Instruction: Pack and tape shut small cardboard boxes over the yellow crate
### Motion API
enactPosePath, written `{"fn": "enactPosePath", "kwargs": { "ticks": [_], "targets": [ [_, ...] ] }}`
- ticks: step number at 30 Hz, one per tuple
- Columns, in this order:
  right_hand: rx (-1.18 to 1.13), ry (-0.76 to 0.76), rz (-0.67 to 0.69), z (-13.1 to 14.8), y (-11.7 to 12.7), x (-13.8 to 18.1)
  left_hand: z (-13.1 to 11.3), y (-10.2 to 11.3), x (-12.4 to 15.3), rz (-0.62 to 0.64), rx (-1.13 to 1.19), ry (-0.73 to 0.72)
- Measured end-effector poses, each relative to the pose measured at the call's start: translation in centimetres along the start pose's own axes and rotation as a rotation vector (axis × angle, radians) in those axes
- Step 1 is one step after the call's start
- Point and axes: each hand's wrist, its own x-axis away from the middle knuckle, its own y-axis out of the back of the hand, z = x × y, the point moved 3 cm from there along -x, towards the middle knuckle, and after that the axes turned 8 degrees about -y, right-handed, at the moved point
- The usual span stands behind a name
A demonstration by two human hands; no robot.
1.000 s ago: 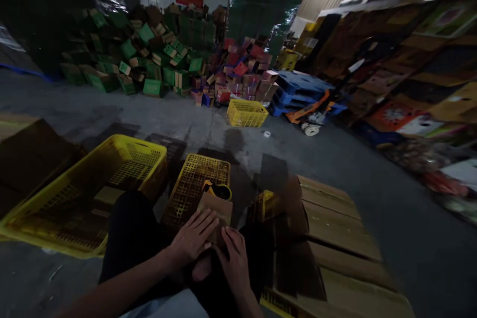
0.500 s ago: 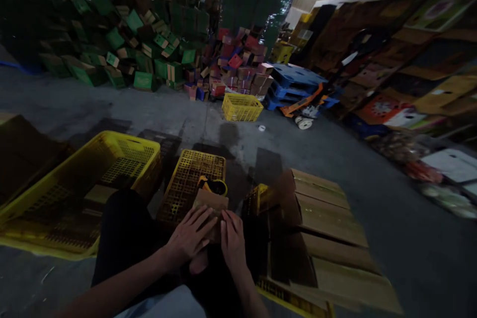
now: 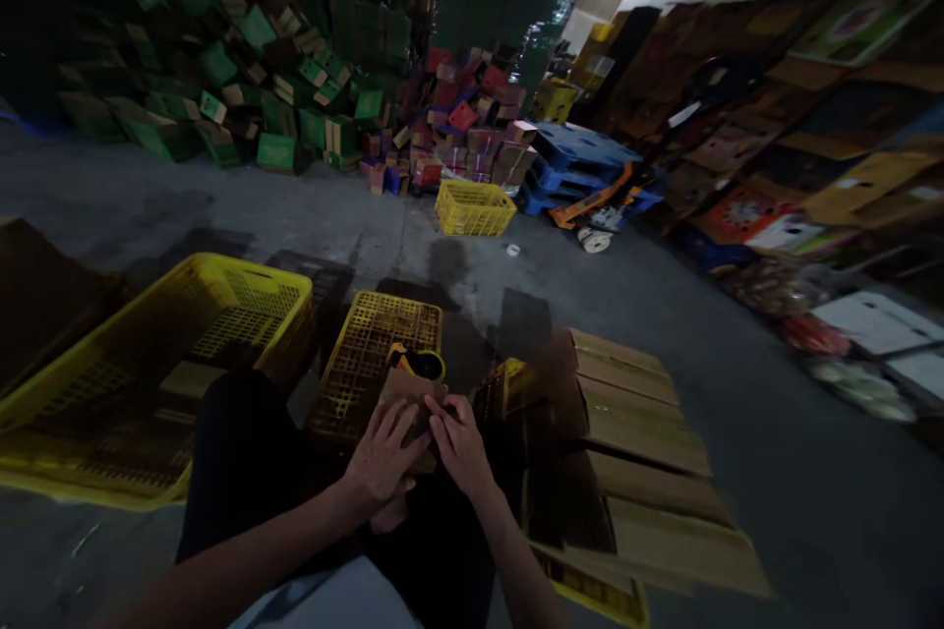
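A small brown cardboard box [image 3: 413,385] is held over my lap, just in front of my knees. My left hand [image 3: 380,457] lies flat across its left part with the fingers spread. On the right part, my right hand [image 3: 458,442] has its thumb and index finger drawn close together at the box's top face; whatever is between them is too small and dark to make out. Just beyond the box, a yellow-and-black tape dispenser [image 3: 417,364] rests on an upturned yellow crate [image 3: 383,319]. The box's underside is hidden by my hands.
At left stands a large yellow crate [image 3: 284,290] with cardboard inside. Flattened-looking cardboard boxes [image 3: 641,423] stand in a row over another yellow crate [image 3: 590,595] at right. Farther off are a yellow basket [image 3: 474,209], blue pallets [image 3: 582,147] and heaped green boxes [image 3: 276,152].
My right hand has slid from the box's right edge inward over its top, its fingertips now nearer my left hand. My left hand stays on the box. The view has shifted slightly.
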Motion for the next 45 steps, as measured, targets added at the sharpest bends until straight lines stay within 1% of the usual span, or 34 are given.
{"fn": "enactPosePath", "kwargs": {
  "ticks": [3,6,8,11,15,18,21,27,31,36,40,43,45],
  "targets": [
    [-0.008,0.002,0.107,-0.5,0.3,0.5,0.1,0.4,0.6,-0.047,-0.018,-0.029],
    [0.023,0.024,0.173,-1.0,0.8,1.4,1.3,1.5,2.3,-0.117,-0.022,-0.092],
    [0.037,0.046,0.194,-1.1,1.3,2.0,2.4,2.4,3.7,-0.157,-0.027,-0.083],
    [0.030,0.117,0.240,-0.7,2.3,2.7,3.5,3.2,5.1,-0.186,-0.041,-0.025],
    [0.050,0.217,0.285,0.5,3.2,3.1,3.0,3.0,5.1,-0.192,-0.007,-0.004],
    [0.088,0.229,0.321,1.3,3.1,2.7,2.7,2.5,4.6,-0.198,0.043,0.033],
    [0.121,0.222,0.348,2.0,2.5,2.0,2.9,2.3,4.2,-0.183,0.096,0.041],
    [0.139,0.253,0.349,3.1,1.4,0.2,4.1,2.7,3.6,-0.181,0.151,0.007],
    [0.143,0.268,0.344,3.9,0.7,-1.0,4.4,2.7,3.4,-0.183,0.196,-0.013],
    [0.154,0.247,0.329,5.1,0.0,-2.0,4.5,2.6,3.2,-0.226,0.229,-0.016],
    [0.202,0.243,0.298,5.2,-0.4,-1.5,4.4,2.4,3.1,-0.249,0.201,-0.005],
    [0.239,0.227,0.268,4.1,-0.6,-0.3,4.2,2.0,3.1,-0.255,0.170,0.007],
    [0.253,0.186,0.233,3.1,-0.5,0.9,4.0,1.7,3.1,-0.247,0.159,0.028]
  ]
}}
